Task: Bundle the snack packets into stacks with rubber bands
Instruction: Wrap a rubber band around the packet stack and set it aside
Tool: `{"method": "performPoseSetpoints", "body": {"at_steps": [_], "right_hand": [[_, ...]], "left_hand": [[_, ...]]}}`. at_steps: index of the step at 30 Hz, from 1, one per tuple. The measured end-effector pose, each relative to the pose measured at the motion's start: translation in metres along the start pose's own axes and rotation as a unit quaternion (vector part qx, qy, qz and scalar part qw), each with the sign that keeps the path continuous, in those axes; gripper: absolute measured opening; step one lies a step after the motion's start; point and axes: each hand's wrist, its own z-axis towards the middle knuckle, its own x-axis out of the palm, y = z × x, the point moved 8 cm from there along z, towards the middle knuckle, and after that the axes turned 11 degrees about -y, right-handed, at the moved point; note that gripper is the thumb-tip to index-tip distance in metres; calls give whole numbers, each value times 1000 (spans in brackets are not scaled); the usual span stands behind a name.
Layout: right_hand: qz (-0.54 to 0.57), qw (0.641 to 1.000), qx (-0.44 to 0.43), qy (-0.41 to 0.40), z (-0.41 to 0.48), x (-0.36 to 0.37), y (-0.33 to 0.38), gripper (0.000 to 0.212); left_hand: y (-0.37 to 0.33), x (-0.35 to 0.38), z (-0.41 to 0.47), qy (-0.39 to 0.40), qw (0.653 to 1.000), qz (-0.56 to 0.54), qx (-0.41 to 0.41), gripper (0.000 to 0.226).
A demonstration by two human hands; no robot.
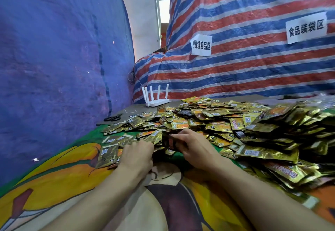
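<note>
Backdrop of tarpaulin: blue tarp (54, 58) at left, red-white-blue striped tarp (244, 67) at right, with a bright opening between them far back. Two paper signs with printed characters stuck on the striped tarp, one (200, 45) near the middle, the other (306, 28) higher and further right.

Grey worktop (137, 106) bare at the far end; near part covered by a printed cloth (54, 176) in green, orange and yellow. White router (156, 100) with upright antennas standing at the far edge. Black scissors (113, 117) lying flat at far left, just beside the blue tarp.

Snack packets (226, 120), mostly gold foil with orange print, heaped loose across the middle and right of the worktop, deepest at right, thinning to single packets at left.

Both forearms reaching in from the near edge, bare.

- Left hand (138, 155): knuckles up, fingers curled round the left side of a small stack (167, 140) of packets; fingertips hidden.
- Right hand (193, 149): thumb and fingers pinching the right side of the same small stack, index finger lying along its top.

Small stack held on edge between the two hands, at the near fringe of the heap, touching the loose packets beneath.
</note>
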Motion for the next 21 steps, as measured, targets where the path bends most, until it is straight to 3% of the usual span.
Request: {"method": "performPoseSetpoints", "body": {"at_steps": [3,6,9,11,14,16,19,20,21], "right_hand": [[77,989,73,-104,-1,-24,-8,47],[134,966,169,-143,-7,-39,-22,66],[181,937,239,-178,-10,-57,-38,19],[250,908,287,-174,-13,-62,-47,15],[331,870,340,-132,-25,-57,-56,25],[391,832,375,-119,-35,-53,-64,27],[502,753,416,-85,-47,-43,-68,43],[520,739,420,-80,-48,-42,-68,47],[525,735,422,-78,-49,-41,-68,47]], "left_hand": [[15,-12,2,-36,993,-76,-77,8],[27,-15,4,-15,969,-194,-149,18],[33,-28,8,-57,946,-256,-190,23],[34,-37,12,-99,902,-363,-214,35],[33,-38,17,-125,768,-553,-297,73],[22,-20,19,-96,642,-652,-392,88],[-31,24,18,73,411,-784,-461,50],[-50,34,16,115,366,-802,-458,38],[-64,43,12,139,344,-809,-456,32]]}}
